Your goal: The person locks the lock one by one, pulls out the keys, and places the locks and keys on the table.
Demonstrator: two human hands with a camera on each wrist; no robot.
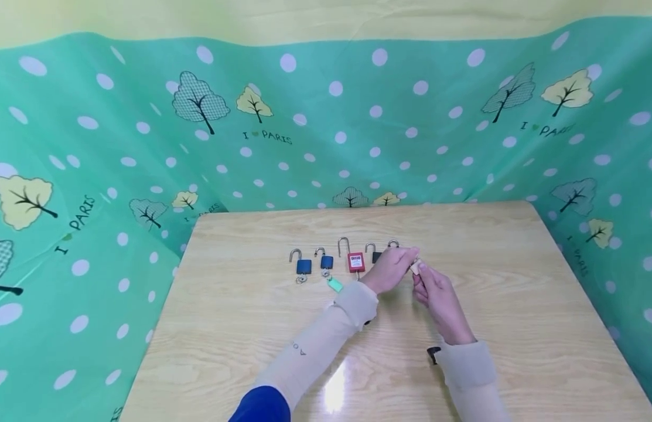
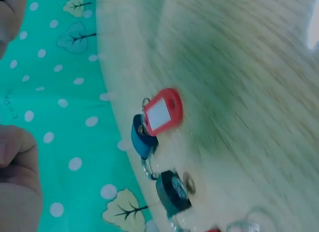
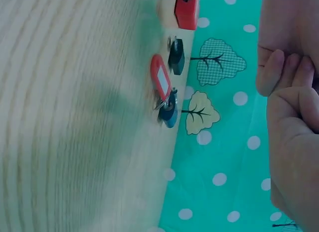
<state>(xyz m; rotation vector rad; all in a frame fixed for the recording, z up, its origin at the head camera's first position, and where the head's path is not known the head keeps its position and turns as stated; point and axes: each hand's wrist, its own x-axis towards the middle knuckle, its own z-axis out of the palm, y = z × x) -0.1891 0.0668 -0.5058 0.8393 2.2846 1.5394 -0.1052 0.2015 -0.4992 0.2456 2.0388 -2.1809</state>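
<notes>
My left hand (image 1: 409, 256) and right hand (image 1: 418, 275) meet just above the wooden table (image 1: 252, 340), right of a row of padlocks. Both pinch a small cream object (image 1: 415, 267) between their fingertips; what it is cannot be told. The right wrist view shows the right hand's curled fingers (image 3: 294, 117) against the left hand's fingers (image 3: 284, 38), with the object hidden. The row holds two blue padlocks (image 1: 303, 266) (image 1: 327, 262), a red padlock (image 1: 355, 261) and a black padlock (image 1: 376, 256). Another blue padlock (image 3: 168, 113) with a red key tag (image 3: 160, 82) lies behind my left hand.
A green key tag (image 1: 334, 285) lies in front of the second blue padlock. A teal dotted cloth (image 1: 146, 146) with trees hangs around the table on three sides. A small black item (image 1: 433, 353) shows at my right cuff.
</notes>
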